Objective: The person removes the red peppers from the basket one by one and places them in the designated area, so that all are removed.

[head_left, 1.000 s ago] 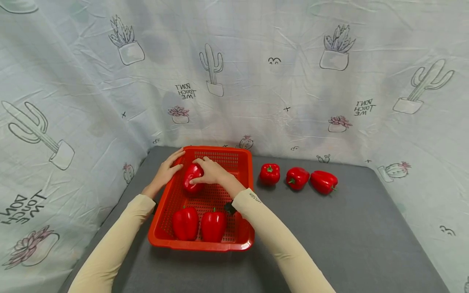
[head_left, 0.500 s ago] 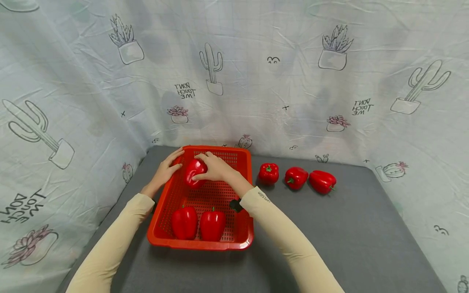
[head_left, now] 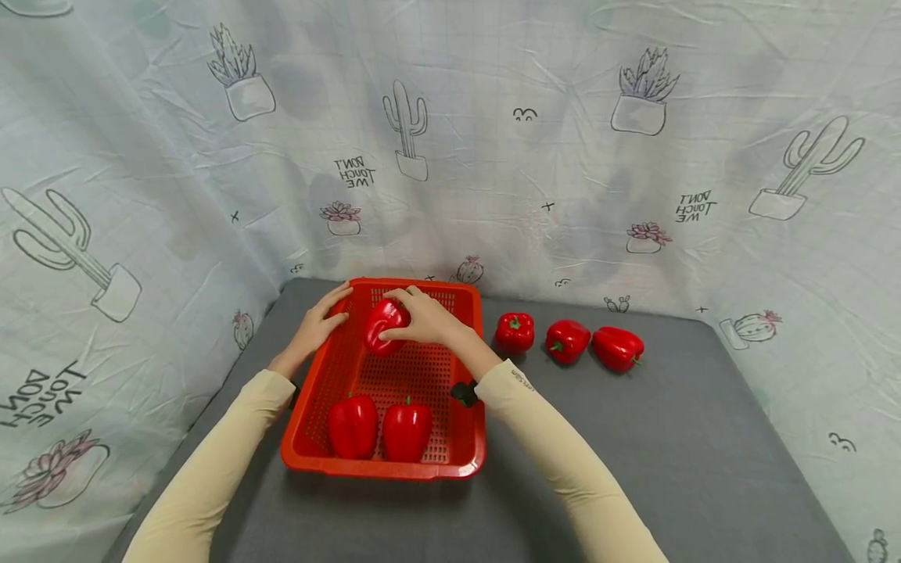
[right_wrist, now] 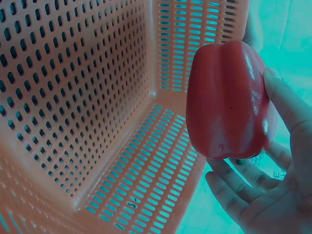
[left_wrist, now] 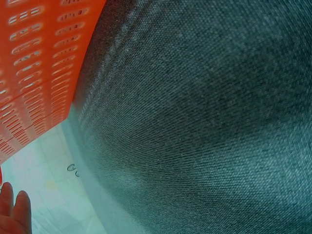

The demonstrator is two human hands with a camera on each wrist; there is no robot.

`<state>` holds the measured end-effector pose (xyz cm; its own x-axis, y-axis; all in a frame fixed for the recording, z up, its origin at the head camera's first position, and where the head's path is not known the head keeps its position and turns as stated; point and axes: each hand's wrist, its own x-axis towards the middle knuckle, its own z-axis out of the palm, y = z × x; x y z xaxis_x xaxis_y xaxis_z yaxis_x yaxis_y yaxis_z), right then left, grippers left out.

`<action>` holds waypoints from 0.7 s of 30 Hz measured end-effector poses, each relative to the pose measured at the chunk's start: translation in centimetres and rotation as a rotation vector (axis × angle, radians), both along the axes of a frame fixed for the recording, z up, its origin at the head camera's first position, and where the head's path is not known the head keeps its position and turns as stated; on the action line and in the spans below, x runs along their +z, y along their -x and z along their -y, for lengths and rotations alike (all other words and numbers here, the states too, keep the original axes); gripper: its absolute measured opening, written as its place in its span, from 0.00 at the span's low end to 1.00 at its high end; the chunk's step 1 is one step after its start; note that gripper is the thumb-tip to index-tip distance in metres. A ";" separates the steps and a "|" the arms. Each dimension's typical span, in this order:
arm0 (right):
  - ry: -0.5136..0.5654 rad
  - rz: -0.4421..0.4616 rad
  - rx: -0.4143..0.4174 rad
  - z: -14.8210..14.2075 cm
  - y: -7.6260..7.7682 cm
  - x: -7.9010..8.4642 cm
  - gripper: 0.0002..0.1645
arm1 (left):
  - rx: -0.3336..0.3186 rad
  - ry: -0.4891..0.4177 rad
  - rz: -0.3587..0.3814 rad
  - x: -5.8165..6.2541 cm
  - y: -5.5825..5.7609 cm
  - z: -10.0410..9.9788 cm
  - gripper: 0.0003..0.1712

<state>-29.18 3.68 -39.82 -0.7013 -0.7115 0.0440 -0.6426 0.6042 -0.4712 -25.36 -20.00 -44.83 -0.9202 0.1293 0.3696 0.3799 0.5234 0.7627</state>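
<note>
My right hand [head_left: 429, 319] grips a red bell pepper [head_left: 385, 327] over the far left part of the red plastic basket [head_left: 383, 469]. In the right wrist view the thumb lies along one side of the bell pepper [right_wrist: 224, 102], and the other fingers are under its end, partly hidden by it. My left hand [head_left: 314, 332] rests at the basket's left rim near the far corner, its fingers extended. Two fingers of the left hand [left_wrist: 14, 212] show straight in the left wrist view. Two more bell peppers, one on the left [head_left: 353, 426] and one on the right [head_left: 407, 432], stand inside at the near end.
To the right of the basket, a bell pepper [head_left: 515, 334], a second bell pepper [head_left: 567, 342] and a third bell pepper [head_left: 618, 349] lie on the grey tabletop [head_left: 669, 438]. A white printed curtain [head_left: 479, 156] hangs behind and beside the table.
My right hand has lifted the bell pepper slightly and shifted it a little to the right and away from me. The left hand stays at the rim.
</note>
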 end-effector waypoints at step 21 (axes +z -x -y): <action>0.173 -0.023 -0.045 -3.1 0.2 1.1 0.43 | -0.002 0.011 0.029 -0.5 0.6 0.3 0.28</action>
